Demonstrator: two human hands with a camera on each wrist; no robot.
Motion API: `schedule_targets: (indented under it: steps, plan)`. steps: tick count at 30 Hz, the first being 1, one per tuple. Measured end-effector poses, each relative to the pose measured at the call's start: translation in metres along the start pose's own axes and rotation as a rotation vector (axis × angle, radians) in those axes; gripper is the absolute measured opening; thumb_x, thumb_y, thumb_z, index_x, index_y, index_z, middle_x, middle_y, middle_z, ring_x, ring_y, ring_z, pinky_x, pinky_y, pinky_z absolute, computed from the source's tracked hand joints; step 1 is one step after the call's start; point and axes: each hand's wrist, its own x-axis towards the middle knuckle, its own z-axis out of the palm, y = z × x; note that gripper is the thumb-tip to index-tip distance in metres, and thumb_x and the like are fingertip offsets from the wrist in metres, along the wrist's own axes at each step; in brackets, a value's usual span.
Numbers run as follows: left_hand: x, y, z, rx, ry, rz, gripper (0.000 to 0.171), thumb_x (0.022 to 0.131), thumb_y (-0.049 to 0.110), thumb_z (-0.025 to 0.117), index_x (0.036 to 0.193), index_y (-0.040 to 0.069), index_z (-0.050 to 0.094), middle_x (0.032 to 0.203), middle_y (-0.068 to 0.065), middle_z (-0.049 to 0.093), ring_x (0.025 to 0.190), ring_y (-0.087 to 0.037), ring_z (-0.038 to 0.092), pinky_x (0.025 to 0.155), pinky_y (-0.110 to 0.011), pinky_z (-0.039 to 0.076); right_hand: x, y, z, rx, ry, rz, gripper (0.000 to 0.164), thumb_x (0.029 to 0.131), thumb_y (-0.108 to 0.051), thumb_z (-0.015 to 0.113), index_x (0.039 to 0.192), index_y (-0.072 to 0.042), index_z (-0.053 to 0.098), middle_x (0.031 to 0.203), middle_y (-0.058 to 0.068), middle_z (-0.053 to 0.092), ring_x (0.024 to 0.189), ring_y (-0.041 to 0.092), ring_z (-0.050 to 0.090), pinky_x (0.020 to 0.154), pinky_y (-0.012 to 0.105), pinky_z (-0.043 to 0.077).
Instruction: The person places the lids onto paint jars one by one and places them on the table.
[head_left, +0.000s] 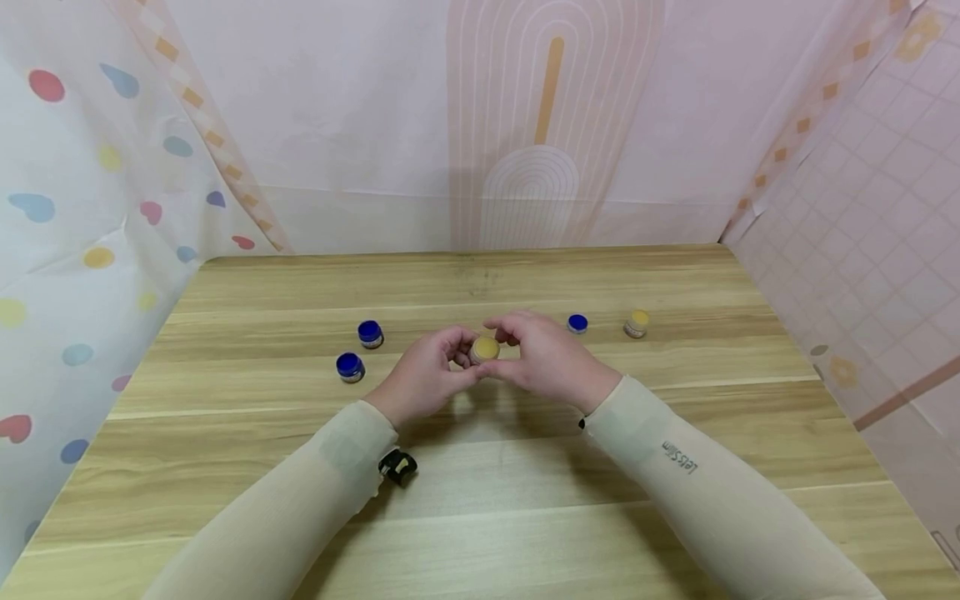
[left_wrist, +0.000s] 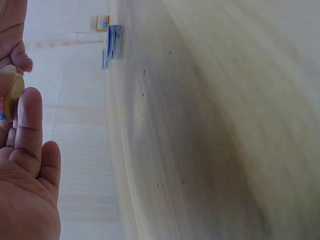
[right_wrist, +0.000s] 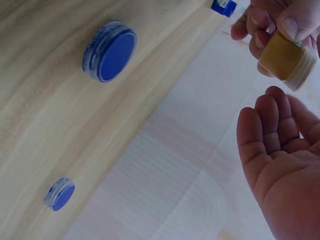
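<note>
A small yellow paint jar (head_left: 485,347) with a clear ribbed rim sits between the two hands, above the wooden table. My left hand (head_left: 429,372) pinches it with thumb and fingers; the right wrist view shows the yellow jar (right_wrist: 281,56) tilted in that grip. Beside it is my right hand (head_left: 551,357), its fingers spread around the jar's far right side. In the right wrist view, the right hand's fingers (right_wrist: 270,122) stand extended just apart from the jar. A bit of printed label shows on the jar (left_wrist: 4,106) in the left wrist view.
Two blue jars (head_left: 370,334) (head_left: 350,367) stand left of the hands. To the right are a flat blue piece (head_left: 577,323) and another yellow jar (head_left: 637,323). The right wrist view shows a second blue disc (right_wrist: 110,51). Patterned cloth (head_left: 360,125) hangs behind the table.
</note>
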Motion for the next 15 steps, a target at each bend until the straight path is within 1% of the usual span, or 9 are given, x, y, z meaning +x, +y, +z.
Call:
schedule_targets:
  steps: [2, 4, 7, 12, 15]
  plan:
    - [0.0001, -0.0001, 0.0002, 0.000, 0.004, -0.003, 0.026, 0.096, 0.018, 0.079, 0.119, 0.011, 0.068, 0.102, 0.000, 0.073, 0.094, -0.016, 0.067, 0.084, -0.034, 0.057, -0.0003, 0.0000, -0.0009, -0.010, 0.000, -0.036, 0.053, 0.093, -0.028, 0.083, 0.137, -0.004, 0.067, 0.126, 0.009, 0.071, 0.115, 0.028, 0.067, 0.099, 0.041, 0.056]
    - [0.0000, -0.0007, 0.0004, 0.001, 0.005, 0.002, 0.025, 0.096, 0.018, 0.078, 0.118, 0.011, 0.068, 0.102, -0.001, 0.073, 0.093, -0.016, 0.067, 0.085, -0.034, 0.057, -0.0006, 0.0000, -0.0014, -0.019, 0.000, -0.073, 0.048, 0.094, -0.022, 0.081, 0.136, -0.004, 0.068, 0.127, 0.009, 0.071, 0.114, 0.029, 0.068, 0.099, 0.041, 0.056]
    - [0.0000, -0.0014, 0.0010, -0.006, 0.005, 0.006, 0.024, 0.096, 0.018, 0.078, 0.117, 0.011, 0.069, 0.101, -0.001, 0.073, 0.093, -0.016, 0.067, 0.085, -0.033, 0.057, -0.0006, 0.0003, -0.0009, -0.033, 0.004, -0.108, 0.041, 0.094, -0.017, 0.080, 0.133, -0.005, 0.070, 0.123, 0.008, 0.072, 0.111, 0.028, 0.068, 0.097, 0.039, 0.057]
    - [0.0007, -0.0016, 0.0019, -0.017, 0.005, 0.017, 0.024, 0.096, 0.016, 0.077, 0.118, 0.010, 0.069, 0.101, -0.001, 0.073, 0.093, -0.016, 0.067, 0.083, -0.030, 0.057, -0.0015, -0.0002, -0.0005, -0.041, 0.011, -0.117, 0.032, 0.095, -0.015, 0.078, 0.126, -0.007, 0.073, 0.115, 0.005, 0.071, 0.108, 0.025, 0.068, 0.096, 0.038, 0.057]
    - [0.0006, -0.0018, 0.0022, -0.026, 0.004, 0.022, 0.024, 0.097, 0.017, 0.077, 0.118, 0.010, 0.069, 0.101, -0.001, 0.073, 0.093, -0.016, 0.067, 0.084, -0.029, 0.057, -0.0017, -0.0009, -0.0005, -0.037, 0.010, -0.097, 0.030, 0.095, -0.017, 0.079, 0.124, -0.007, 0.074, 0.114, 0.004, 0.071, 0.106, 0.023, 0.067, 0.095, 0.037, 0.057]
